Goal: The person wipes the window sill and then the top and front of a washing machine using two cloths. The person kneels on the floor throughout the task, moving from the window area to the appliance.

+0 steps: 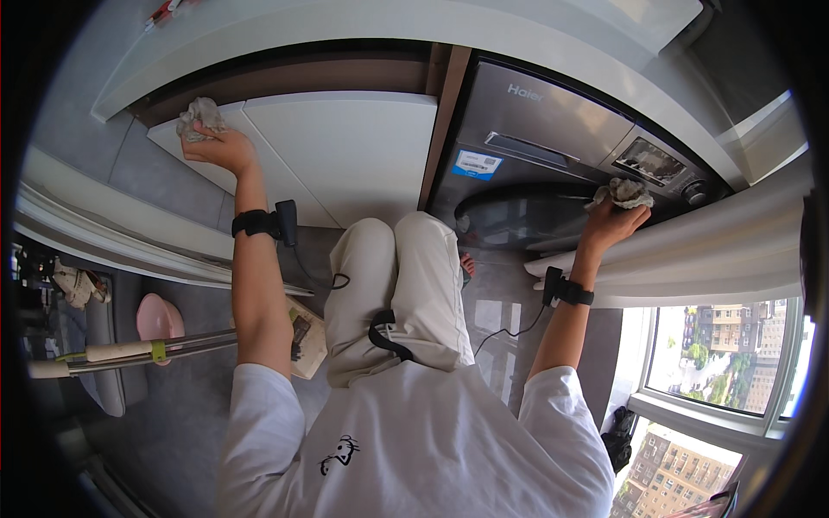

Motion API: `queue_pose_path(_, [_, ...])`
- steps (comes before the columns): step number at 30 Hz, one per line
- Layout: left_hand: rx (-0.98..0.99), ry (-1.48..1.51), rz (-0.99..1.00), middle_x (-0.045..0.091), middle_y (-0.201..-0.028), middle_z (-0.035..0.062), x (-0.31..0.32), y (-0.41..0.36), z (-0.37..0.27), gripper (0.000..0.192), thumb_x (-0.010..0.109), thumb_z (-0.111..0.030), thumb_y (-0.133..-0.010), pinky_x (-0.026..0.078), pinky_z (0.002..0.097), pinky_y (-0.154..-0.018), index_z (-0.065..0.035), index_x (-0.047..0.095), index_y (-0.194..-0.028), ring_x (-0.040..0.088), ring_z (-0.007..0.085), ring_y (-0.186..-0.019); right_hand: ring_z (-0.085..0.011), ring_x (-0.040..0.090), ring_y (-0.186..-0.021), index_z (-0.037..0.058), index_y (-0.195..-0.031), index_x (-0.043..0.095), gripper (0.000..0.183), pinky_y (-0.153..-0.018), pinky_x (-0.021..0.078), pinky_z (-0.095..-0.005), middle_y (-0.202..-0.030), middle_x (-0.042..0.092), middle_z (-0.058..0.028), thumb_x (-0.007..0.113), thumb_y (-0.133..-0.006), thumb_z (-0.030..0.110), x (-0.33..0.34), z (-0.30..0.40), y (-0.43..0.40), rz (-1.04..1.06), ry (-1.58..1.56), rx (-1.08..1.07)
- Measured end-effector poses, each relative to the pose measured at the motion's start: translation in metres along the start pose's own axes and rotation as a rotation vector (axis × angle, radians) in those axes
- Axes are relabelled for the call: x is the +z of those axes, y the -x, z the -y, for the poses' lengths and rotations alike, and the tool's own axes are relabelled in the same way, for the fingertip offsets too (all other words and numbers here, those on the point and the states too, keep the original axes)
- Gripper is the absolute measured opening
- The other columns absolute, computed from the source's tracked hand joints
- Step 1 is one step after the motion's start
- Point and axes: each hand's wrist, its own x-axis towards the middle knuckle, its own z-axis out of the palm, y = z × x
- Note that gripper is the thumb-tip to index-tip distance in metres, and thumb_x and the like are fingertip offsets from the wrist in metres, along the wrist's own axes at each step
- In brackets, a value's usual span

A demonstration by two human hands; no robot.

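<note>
My left hand [223,150] grips a crumpled, greyish-white cloth [202,118] near the top left corner of a white cabinet door [194,146]. A second, wider white cabinet door [350,149] lies just right of it. On the right, my right hand [612,223] holds another crumpled cloth [622,193] in front of a dark grey Haier washing machine [537,110]. That cloth is just below the machine's display panel [649,162] and left of its round knob [694,192]. Whether either cloth presses on the surface behind it, I cannot tell.
A white countertop [363,22] overhangs the doors. A pale curtain [699,252] hangs beside the washer, near a window [719,353]. Behind my left arm are mop handles [129,349], a pink basin [159,318] and a cardboard box [309,340]. Cords run from both wristbands.
</note>
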Motion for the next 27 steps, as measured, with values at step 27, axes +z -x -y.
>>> queue_pose_path(27, [-0.693, -0.073, 0.938, 0.029, -0.131, 0.0332, -0.082, 0.214, -0.003, 0.051, 0.052, -0.001, -0.092, 0.033, 0.0440, -0.107, 0.0168, 0.024, -0.131, 0.037, 0.0439, -0.123, -0.0214, 0.063, -0.092, 0.0076, -0.081, 0.062, 0.009, -0.071, 0.0556, -0.0334, -0.091, 0.058, -0.0049, 0.062, -0.072, 0.007, 0.061, 0.097, 0.249, 0.901, -0.316, -0.630])
